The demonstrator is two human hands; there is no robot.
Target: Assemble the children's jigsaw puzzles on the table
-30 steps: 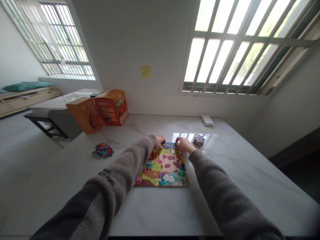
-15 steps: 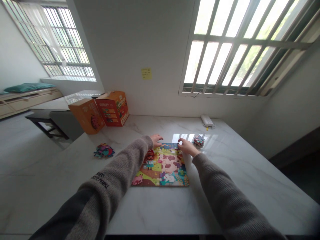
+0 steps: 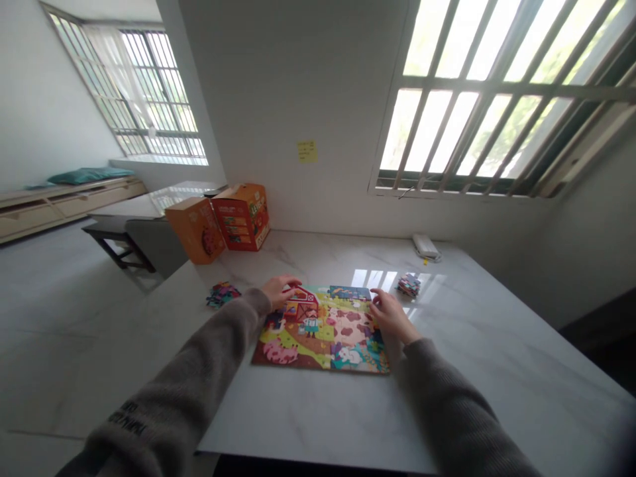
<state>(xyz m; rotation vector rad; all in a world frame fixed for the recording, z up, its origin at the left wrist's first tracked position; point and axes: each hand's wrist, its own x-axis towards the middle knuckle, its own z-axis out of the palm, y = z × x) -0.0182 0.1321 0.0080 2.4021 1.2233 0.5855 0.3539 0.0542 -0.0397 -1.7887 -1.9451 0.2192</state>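
A farm-scene jigsaw puzzle (image 3: 322, 334) lies flat on the white marbled table, showing a barn, a cow, a pig and a rabbit. My left hand (image 3: 281, 291) rests at its upper left edge, fingers stretched over the barn corner with nothing gripped. At the upper right edge is my right hand (image 3: 390, 315), its fingers apart and lightly touching the puzzle's side. Left of the puzzle sits a pile of loose puzzle pieces (image 3: 222, 294), partly behind my left sleeve. Another small stack of pieces (image 3: 409, 285) lies beyond my right hand.
Two orange puzzle boxes, one leaning (image 3: 196, 230) and one upright (image 3: 242, 217), stand at the table's back left. A white power strip (image 3: 426, 247) lies at the back right near the wall. A yellow note (image 3: 307, 151) is stuck on the wall.
My left hand has slid left along the puzzle's top edge, uncovering the barn. My right hand has moved slightly down its right edge. The whole view has shifted a little.
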